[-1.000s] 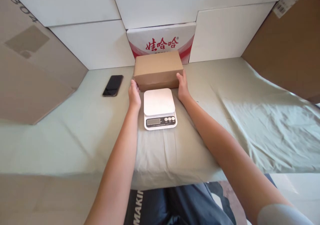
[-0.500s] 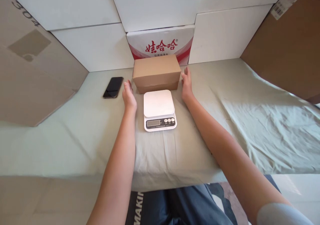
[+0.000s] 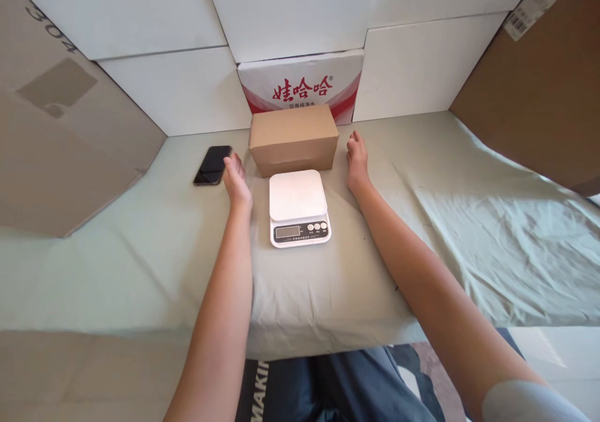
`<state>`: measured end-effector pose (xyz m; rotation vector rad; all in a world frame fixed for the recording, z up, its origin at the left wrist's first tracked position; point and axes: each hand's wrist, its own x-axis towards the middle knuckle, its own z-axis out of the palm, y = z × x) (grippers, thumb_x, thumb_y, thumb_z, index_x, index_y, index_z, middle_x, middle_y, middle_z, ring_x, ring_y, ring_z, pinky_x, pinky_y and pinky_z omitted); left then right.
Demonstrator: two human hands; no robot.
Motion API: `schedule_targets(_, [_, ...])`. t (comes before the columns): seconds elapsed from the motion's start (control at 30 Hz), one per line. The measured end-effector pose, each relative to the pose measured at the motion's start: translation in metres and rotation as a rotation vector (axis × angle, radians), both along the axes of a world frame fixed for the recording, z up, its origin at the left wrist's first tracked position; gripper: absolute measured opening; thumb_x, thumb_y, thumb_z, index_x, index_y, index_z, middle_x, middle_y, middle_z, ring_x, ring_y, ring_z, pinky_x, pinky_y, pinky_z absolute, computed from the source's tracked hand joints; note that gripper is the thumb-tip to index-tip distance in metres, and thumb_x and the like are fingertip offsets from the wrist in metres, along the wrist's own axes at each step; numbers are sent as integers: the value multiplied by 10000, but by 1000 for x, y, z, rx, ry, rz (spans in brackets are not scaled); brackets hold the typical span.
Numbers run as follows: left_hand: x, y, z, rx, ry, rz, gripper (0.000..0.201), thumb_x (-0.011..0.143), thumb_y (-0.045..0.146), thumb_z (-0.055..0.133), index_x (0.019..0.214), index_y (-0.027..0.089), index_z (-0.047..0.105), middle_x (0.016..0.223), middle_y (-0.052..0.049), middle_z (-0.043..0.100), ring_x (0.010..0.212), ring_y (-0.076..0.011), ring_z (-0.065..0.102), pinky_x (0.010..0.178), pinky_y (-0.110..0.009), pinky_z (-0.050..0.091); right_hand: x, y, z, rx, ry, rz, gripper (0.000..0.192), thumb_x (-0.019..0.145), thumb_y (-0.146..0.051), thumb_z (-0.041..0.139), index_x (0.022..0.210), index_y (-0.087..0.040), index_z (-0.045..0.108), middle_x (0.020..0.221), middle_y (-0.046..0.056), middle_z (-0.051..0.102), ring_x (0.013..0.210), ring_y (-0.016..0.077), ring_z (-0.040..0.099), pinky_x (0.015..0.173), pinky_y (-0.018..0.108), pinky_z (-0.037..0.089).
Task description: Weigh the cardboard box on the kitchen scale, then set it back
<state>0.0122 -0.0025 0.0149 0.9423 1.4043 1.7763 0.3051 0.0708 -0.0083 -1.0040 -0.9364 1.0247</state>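
Observation:
A plain brown cardboard box (image 3: 293, 137) rests on the green cloth just behind a white kitchen scale (image 3: 298, 204). My left hand (image 3: 235, 178) hovers open to the left of the box, its fingertips close to a black phone (image 3: 212, 165). My right hand (image 3: 357, 160) is open to the right of the box, a small gap away from it. Neither hand holds anything. The scale's platform is bare and its display (image 3: 287, 232) faces me.
The cloth-covered table (image 3: 450, 222) is walled in by white boxes (image 3: 412, 65) at the back, one with red print (image 3: 302, 84). Brown cardboard sheets stand at the left (image 3: 60, 134) and right (image 3: 539, 97). My lap shows below the front edge.
Both hands have let go of the brown box and spread outward; the left moved toward the phone. The box now sits on the cloth behind the scale.

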Motion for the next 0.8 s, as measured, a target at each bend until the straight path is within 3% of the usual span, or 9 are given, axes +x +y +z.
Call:
schedule_targets(0.17, [8,2,0,-33,-15,-6,836,1076,688,248,1613,103,508,1746,-208,417,1631,-241,417,1341,-376,306,-12,-9,4,-12,9,161,848,750,-777,640,1428,-271,588,1679,52,560,1611,293,474,1388,532,332])
schedule_targets(0.3, [13,3,-2,-26,-9,-84,809,1084,679,255,1599,124,541,1715,-184,478,1606,-234,461,1320,-354,343,-22,-20,9,100,-46,281,661,839,-705,641,1358,-295,665,1556,2,681,1564,273,529,1369,463,389])
schedule_targets(0.43, [20,3,-6,27,0,-129,797,1065,716,306,1545,158,613,1653,-156,571,1564,-241,527,1312,-369,370,-29,-30,12,124,-88,286,644,871,-680,634,1394,-304,639,1548,4,684,1559,274,531,1387,479,363])
schedule_targets(0.57, [21,6,-5,71,26,-142,882,999,807,386,1484,124,663,1613,-194,605,1555,-288,538,1313,-408,380,-36,-31,19,151,-99,262,675,850,-688,648,1406,-307,629,1582,17,655,1607,291,471,1415,509,304])
schedule_targets(0.7, [17,-3,11,128,58,-134,986,892,924,439,1469,162,681,1639,-193,579,1576,-329,508,1325,-456,363,-35,-38,40,233,-141,260,744,854,-725,615,1480,-325,564,1643,1,589,1648,296,406,1422,538,283])
schedule_targets(0.8, [16,-34,29,201,99,-123,1030,828,973,467,1455,191,701,1647,-180,575,1585,-354,491,1330,-487,355,-26,-63,60,333,-245,240,764,871,-733,624,1539,-383,499,1683,-35,534,1677,294,345,1439,530,248])
